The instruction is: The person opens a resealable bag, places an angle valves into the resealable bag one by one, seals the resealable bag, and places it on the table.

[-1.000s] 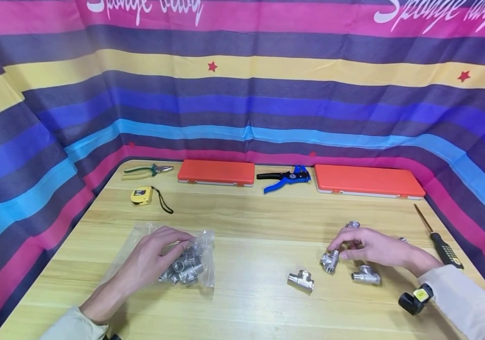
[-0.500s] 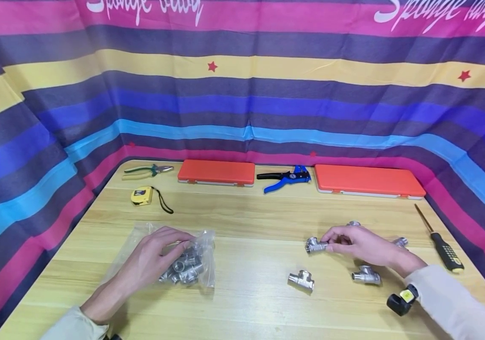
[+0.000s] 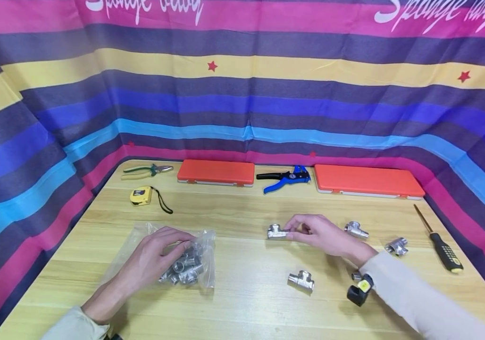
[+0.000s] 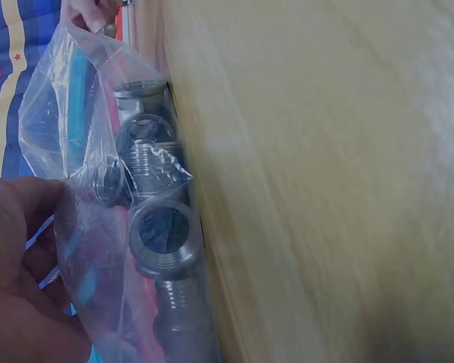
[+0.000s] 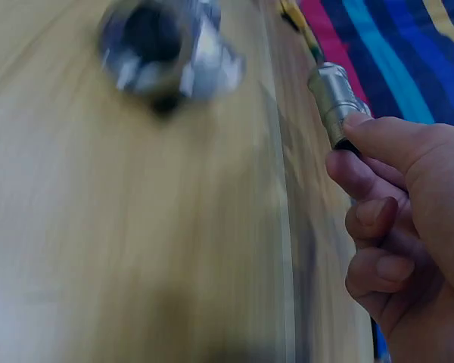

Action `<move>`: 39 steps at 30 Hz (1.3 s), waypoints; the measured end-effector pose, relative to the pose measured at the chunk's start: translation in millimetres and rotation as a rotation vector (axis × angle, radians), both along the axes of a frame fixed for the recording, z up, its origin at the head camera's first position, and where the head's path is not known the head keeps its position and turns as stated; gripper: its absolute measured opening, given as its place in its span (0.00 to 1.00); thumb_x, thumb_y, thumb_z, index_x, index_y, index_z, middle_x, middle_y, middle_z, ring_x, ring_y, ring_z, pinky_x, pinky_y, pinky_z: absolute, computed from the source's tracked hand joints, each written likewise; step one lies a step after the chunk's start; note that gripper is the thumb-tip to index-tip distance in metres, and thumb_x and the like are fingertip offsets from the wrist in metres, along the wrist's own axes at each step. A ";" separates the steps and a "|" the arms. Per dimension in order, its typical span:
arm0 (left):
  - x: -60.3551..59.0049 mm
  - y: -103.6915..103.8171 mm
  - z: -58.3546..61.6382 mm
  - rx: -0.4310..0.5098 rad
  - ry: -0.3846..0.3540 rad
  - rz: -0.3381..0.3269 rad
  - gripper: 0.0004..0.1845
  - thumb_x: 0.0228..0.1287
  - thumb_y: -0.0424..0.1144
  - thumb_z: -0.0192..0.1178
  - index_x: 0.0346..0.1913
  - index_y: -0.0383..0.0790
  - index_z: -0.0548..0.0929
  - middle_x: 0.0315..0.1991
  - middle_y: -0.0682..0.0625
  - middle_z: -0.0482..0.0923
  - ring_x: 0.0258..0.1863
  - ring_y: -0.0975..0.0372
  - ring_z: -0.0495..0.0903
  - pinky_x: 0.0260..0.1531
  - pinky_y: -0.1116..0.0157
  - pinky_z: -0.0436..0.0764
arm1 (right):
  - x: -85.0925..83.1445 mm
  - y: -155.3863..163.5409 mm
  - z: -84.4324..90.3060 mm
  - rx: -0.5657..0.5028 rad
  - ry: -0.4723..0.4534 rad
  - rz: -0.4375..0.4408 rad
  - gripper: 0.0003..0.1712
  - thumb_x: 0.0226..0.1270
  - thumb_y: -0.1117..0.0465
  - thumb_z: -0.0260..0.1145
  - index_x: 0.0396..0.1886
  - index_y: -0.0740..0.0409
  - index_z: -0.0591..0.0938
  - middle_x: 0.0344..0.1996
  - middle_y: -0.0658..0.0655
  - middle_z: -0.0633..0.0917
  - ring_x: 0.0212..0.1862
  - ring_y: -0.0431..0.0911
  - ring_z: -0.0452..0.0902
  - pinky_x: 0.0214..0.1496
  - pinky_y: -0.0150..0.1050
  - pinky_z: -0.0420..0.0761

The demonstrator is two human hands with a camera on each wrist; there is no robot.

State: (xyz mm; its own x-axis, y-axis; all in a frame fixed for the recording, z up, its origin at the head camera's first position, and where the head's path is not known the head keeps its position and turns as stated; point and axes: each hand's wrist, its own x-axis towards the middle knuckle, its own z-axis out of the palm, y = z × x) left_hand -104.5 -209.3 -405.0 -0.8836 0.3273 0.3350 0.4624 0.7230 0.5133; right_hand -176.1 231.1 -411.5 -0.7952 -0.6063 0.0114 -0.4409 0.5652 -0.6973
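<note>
One fitting [image 3: 275, 232] in right hand [image 3: 324, 235]

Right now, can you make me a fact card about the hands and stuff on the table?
Left hand: holding a clear plastic bag of silver metal fittings
Right hand: pinching a silver metal T-shaped fitting
Loose silver fittings: four, one mostly hidden by the right arm
Tools: green-and-yellow pliers, yellow tape measure, blue-and-black wire stripper, black-handled screwdriver
Flat red plastic cases: two
</note>
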 end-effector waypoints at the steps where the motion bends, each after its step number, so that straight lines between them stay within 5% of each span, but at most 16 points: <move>1: -0.1 0.1 0.0 -0.001 -0.002 0.000 0.09 0.76 0.37 0.70 0.53 0.53 0.94 0.49 0.64 0.92 0.53 0.64 0.88 0.57 0.51 0.89 | -0.8 -8.9 0.5 -0.010 0.001 0.016 0.13 0.81 0.51 0.70 0.57 0.49 0.88 0.42 0.46 0.89 0.31 0.36 0.74 0.32 0.32 0.79; 8: 0.1 1.0 1.6 -0.005 -0.012 0.001 0.09 0.77 0.38 0.69 0.53 0.55 0.93 0.49 0.65 0.91 0.54 0.65 0.87 0.56 0.52 0.90 | 1.5 -69.9 4.5 -0.069 -0.046 0.101 0.10 0.79 0.57 0.71 0.55 0.52 0.88 0.39 0.50 0.90 0.25 0.33 0.70 0.27 0.28 0.74; 12: -0.2 0.5 2.5 -0.005 -0.010 -0.004 0.10 0.76 0.38 0.70 0.53 0.54 0.93 0.49 0.64 0.91 0.54 0.65 0.87 0.55 0.52 0.90 | 3.7 -101.5 1.9 -0.040 -0.051 0.133 0.08 0.79 0.56 0.72 0.53 0.49 0.89 0.35 0.44 0.88 0.23 0.32 0.66 0.25 0.27 0.69; 23: -0.3 -3.3 1.1 -0.005 0.018 -0.005 0.11 0.75 0.36 0.70 0.53 0.55 0.93 0.50 0.63 0.92 0.53 0.64 0.88 0.54 0.52 0.90 | 10.9 -164.5 -10.7 0.014 -0.011 0.222 0.07 0.79 0.56 0.72 0.50 0.51 0.90 0.34 0.42 0.87 0.33 0.30 0.73 0.42 0.27 0.80; 32: 0.3 -3.7 0.5 -0.009 0.020 -0.002 0.10 0.74 0.36 0.71 0.53 0.53 0.93 0.50 0.62 0.92 0.53 0.64 0.88 0.55 0.51 0.90 | 16.0 -188.1 -12.2 -0.013 -0.055 0.206 0.08 0.80 0.55 0.72 0.52 0.50 0.90 0.28 0.41 0.82 0.31 0.32 0.72 0.37 0.26 0.75; 39: -0.1 -2.5 -0.4 -0.009 0.016 -0.001 0.10 0.75 0.37 0.70 0.53 0.53 0.93 0.50 0.62 0.92 0.52 0.65 0.88 0.53 0.54 0.90 | 16.6 -162.7 -7.7 -0.060 -0.147 0.209 0.14 0.81 0.52 0.71 0.60 0.47 0.89 0.37 0.39 0.88 0.31 0.32 0.75 0.39 0.28 0.80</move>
State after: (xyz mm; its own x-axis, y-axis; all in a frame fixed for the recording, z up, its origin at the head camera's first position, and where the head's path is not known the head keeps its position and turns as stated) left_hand -104.6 -211.8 -405.4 -0.8777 0.3313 0.3464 0.4714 0.7273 0.4989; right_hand -159.5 68.4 -419.2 -0.6484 -0.7594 -0.0538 -0.4352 0.4278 -0.7922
